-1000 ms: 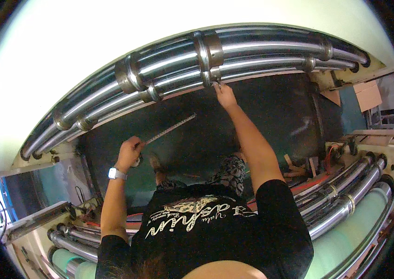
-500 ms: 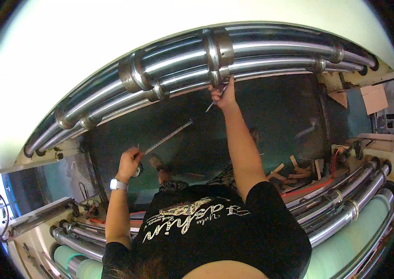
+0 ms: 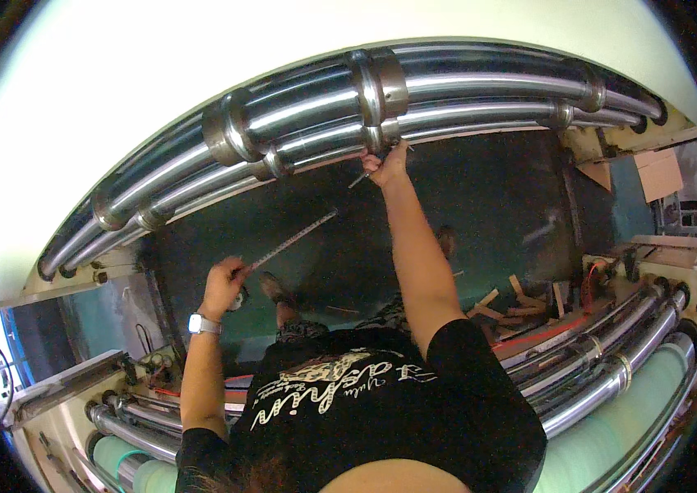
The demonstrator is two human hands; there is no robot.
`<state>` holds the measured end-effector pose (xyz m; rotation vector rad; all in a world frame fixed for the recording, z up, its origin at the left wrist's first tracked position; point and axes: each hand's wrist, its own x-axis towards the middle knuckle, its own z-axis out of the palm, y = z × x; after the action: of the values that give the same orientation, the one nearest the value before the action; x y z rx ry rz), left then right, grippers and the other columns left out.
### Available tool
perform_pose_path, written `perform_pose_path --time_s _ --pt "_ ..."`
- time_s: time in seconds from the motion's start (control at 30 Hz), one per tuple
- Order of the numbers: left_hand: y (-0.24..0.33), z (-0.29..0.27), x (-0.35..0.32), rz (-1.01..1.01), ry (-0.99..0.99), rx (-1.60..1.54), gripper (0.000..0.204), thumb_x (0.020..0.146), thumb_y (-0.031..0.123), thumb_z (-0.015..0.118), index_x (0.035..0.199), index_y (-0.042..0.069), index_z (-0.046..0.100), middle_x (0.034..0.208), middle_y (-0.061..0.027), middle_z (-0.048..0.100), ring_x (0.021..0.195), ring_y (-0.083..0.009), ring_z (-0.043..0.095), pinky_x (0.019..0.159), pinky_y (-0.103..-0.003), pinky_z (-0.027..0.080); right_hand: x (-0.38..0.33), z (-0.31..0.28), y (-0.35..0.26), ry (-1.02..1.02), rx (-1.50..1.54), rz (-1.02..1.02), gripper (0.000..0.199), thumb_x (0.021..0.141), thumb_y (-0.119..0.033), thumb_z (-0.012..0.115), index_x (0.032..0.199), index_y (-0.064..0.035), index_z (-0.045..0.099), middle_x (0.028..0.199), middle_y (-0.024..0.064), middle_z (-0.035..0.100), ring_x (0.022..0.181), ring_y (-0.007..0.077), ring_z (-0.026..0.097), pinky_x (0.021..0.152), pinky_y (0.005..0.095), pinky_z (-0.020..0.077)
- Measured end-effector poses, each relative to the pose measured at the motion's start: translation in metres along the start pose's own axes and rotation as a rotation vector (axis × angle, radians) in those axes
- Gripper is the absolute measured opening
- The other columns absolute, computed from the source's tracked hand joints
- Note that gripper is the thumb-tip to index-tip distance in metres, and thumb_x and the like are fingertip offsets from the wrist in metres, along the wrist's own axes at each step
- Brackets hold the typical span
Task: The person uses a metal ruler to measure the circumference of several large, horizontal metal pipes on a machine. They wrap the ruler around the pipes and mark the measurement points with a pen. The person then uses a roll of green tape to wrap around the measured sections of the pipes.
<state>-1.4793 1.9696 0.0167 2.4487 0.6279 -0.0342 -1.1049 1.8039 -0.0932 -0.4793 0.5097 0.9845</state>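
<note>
A: We note the right hand [image 3: 387, 164] has risen to the rollers [image 3: 324, 107], grip clamped on a small tool [image 3: 358, 178].
B: The left hand [image 3: 225, 283] keeps gripping the ruler [image 3: 291, 240] below them; we judge measuring paused.

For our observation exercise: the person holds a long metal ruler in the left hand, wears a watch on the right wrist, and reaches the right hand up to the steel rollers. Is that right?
Not quite. The head view shows the watch on the left wrist, the arm whose left hand holds the ruler. The right hand does reach up to the steel rollers.
</note>
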Motion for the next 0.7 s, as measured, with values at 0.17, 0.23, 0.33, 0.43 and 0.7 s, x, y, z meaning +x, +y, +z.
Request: perform_pose_path --time_s 0.17,0.23,0.33,0.43,0.7 --pt "-0.005 0.002 0.003 -0.019 -0.001 0.005 0.012 0.076 0.01 0.059 0.082 0.0 0.059 0.073 -0.0154 0.055 0.066 -0.0277 0.054 0.057 -0.034 0.041 0.003 0.002 0.004 0.074 0.011 -0.033 0.053 0.078 -0.057 0.027 0.079 -0.0083 0.047 0.058 0.0087 0.047 0.035 0.0138 0.028 0.032 0.0227 0.0167" --pt "-0.002 -0.003 0.007 0.006 -0.023 0.034 0.012 0.077 0.01 0.059 0.082 0.0 0.059 0.072 -0.015 0.055 0.064 -0.0271 0.054 0.057 -0.034 0.041 0.005 -0.001 0.005 0.042 -0.003 -0.051 0.055 0.078 -0.059 0.027 0.081 -0.0078 0.047 0.058 0.0089 0.046 0.036 0.0141 0.029 0.032 0.0228 0.0167" --pt "0.007 -0.008 0.01 0.022 0.027 0.007 0.012 0.075 0.01 0.061 0.074 -0.002 0.055 0.07 -0.0165 0.053 0.061 -0.0324 0.052 0.053 -0.035 0.039 0.006 -0.001 0.005 0.082 0.008 -0.064 0.056 0.078 -0.06 0.026 0.082 -0.0074 0.047 0.058 0.0087 0.046 0.035 0.0144 0.029 0.032 0.0229 0.0168" --pt "0.0 -0.01 0.009 0.012 0.046 -0.028 0.011 0.075 0.009 0.06 0.075 -0.001 0.055 0.071 -0.0158 0.053 0.06 -0.0306 0.052 0.053 -0.034 0.04 0.004 -0.001 0.006 0.049 -0.002 -0.054 0.056 0.079 -0.06 0.025 0.082 -0.0073 0.047 0.057 0.0083 0.045 0.036 0.0144 0.03 0.032 0.0229 0.017" --pt "0.003 -0.015 0.04 0.164 0.133 -0.023 0.009 0.076 0.007 0.059 0.075 -0.001 0.055 0.07 -0.0153 0.053 0.062 -0.0306 0.053 0.055 -0.034 0.041 -0.002 -0.008 0.006 -0.006 -0.164 -0.118 0.064 0.081 -0.065 0.021 0.081 -0.0072 0.048 0.057 0.0068 0.047 0.037 0.0126 0.033 0.032 0.023 0.0203"
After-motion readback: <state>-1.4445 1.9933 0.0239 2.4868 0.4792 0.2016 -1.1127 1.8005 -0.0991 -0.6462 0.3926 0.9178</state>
